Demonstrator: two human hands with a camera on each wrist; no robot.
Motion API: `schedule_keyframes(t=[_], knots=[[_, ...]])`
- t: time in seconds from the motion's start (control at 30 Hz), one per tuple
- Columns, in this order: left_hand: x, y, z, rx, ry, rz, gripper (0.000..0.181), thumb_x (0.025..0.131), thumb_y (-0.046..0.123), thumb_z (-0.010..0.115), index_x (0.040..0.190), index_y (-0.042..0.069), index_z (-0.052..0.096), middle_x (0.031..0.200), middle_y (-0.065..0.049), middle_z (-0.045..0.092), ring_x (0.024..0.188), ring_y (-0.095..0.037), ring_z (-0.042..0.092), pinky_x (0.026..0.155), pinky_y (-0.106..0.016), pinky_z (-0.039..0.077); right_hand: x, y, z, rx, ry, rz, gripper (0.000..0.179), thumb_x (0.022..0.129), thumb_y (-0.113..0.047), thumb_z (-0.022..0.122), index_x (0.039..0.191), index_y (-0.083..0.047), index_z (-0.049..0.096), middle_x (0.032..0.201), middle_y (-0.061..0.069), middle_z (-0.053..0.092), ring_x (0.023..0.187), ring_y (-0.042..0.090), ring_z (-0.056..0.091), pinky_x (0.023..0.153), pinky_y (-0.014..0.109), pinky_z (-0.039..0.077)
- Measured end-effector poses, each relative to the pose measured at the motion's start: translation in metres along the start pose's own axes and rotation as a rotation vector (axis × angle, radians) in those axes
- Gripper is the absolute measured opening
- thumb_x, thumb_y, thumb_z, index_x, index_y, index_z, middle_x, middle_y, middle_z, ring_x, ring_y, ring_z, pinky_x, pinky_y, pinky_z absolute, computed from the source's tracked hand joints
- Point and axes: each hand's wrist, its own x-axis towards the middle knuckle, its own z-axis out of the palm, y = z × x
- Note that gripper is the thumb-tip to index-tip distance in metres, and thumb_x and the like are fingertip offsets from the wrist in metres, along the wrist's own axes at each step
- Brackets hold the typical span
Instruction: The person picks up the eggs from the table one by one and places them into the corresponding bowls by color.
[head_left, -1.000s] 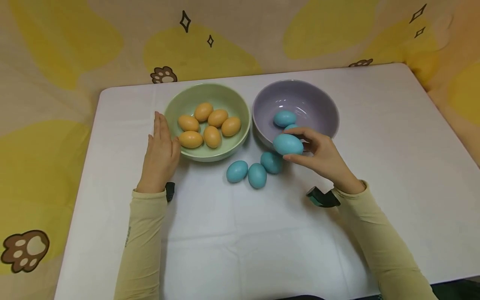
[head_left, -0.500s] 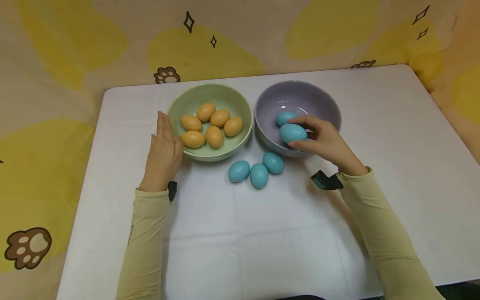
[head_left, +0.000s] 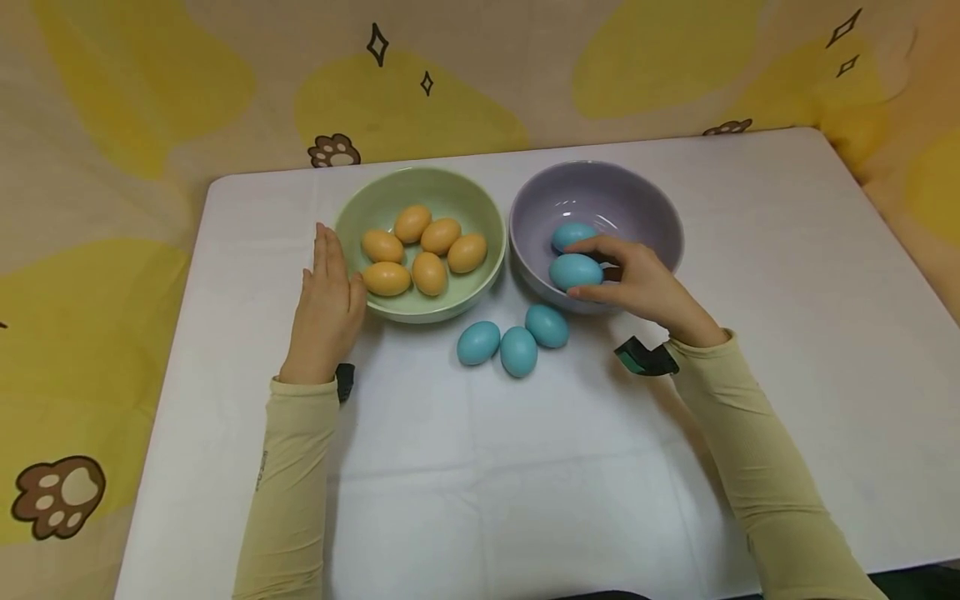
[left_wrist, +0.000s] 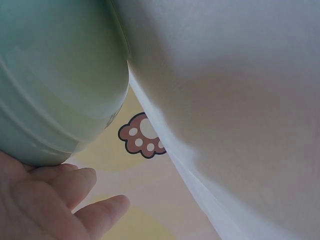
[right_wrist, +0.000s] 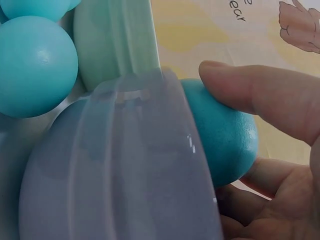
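Note:
My right hand pinches a blue egg between thumb and fingers, just inside the near rim of the purple bowl. The right wrist view shows this egg partly behind the bowl wall. Another blue egg lies in the bowl; anything under the held egg is hidden. With fingers straight, my left hand rests against the left side of a green bowl. Inside that bowl lie several orange-yellow eggs.
In front of the bowls, three blue eggs lie close together on the white-covered table. The two bowls stand side by side near the back edge. Behind the table hangs a yellow patterned cloth.
My right hand has carried the blue egg up from before the purple bowl to inside its near rim, then slightly left. My left hand stays beside the green bowl.

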Motion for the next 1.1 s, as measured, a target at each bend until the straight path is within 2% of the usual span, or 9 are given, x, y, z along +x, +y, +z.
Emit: schedule_keyframes(t=[0.33,0.47,0.73,0.87,0.97,1.1], knots=[[-0.0008,0.0010,0.0000,-0.010,-0.006,-0.009,0.061,0.099,0.021,0.025,0.148,-0.006,0.002,0.156,-0.017,-0.003,0.142,-0.029,0.008,0.108,-0.058,0.012,0.0076,-0.0004,0.0021,-0.047,-0.018,-0.044,0.048,0.079,-0.012,0.075,0.124,-0.004,0.059,0.121,0.011,0.058,0.104,0.021,0.055,0.090,0.039,0.046],[-0.0007,0.0011,0.0000,-0.010,-0.003,-0.007,0.060,0.099,0.021,0.025,0.148,-0.006,0.002,0.156,-0.017,-0.002,0.142,-0.029,0.009,0.109,-0.057,0.012,0.0073,0.0001,0.0025,-0.068,-0.017,-0.043,0.049,0.079,-0.011,0.075,0.124,-0.005,0.059,0.122,0.011,0.058,0.104,0.022,0.055,0.091,0.042,0.045],[-0.0003,0.0007,-0.0002,-0.015,-0.001,-0.004,0.061,0.099,0.021,0.025,0.148,-0.006,0.002,0.156,-0.018,-0.002,0.142,-0.029,0.008,0.109,-0.057,0.012,0.0074,-0.0011,0.0024,-0.104,-0.019,-0.077,0.047,0.078,-0.009,0.075,0.122,-0.002,0.060,0.122,0.013,0.059,0.106,0.026,0.056,0.091,0.042,0.046],[-0.0003,0.0007,-0.0003,-0.014,-0.009,-0.008,0.061,0.099,0.022,0.025,0.148,-0.006,0.001,0.156,-0.017,-0.003,0.142,-0.029,0.008,0.109,-0.057,0.011,0.0075,-0.0009,0.0010,-0.086,-0.008,-0.069,0.042,0.079,-0.005,0.073,0.119,0.001,0.061,0.118,0.015,0.061,0.100,0.028,0.060,0.089,0.039,0.047],[-0.0005,0.0010,-0.0006,-0.009,-0.014,-0.012,0.061,0.099,0.022,0.025,0.148,-0.005,0.001,0.156,-0.015,-0.004,0.142,-0.029,0.008,0.109,-0.057,0.012,0.0056,-0.0025,-0.0010,-0.037,0.010,-0.058,0.040,0.080,-0.004,0.072,0.118,0.001,0.061,0.114,0.017,0.063,0.094,0.028,0.063,0.086,0.033,0.048],[-0.0008,0.0007,-0.0006,-0.004,-0.012,-0.010,0.061,0.100,0.022,0.026,0.148,-0.006,0.001,0.156,-0.016,-0.004,0.142,-0.029,0.007,0.109,-0.057,0.012,0.0011,-0.0058,-0.0030,0.061,0.038,-0.104,0.036,0.081,-0.002,0.071,0.115,0.003,0.062,0.113,0.018,0.062,0.099,0.025,0.061,0.085,0.027,0.049]])
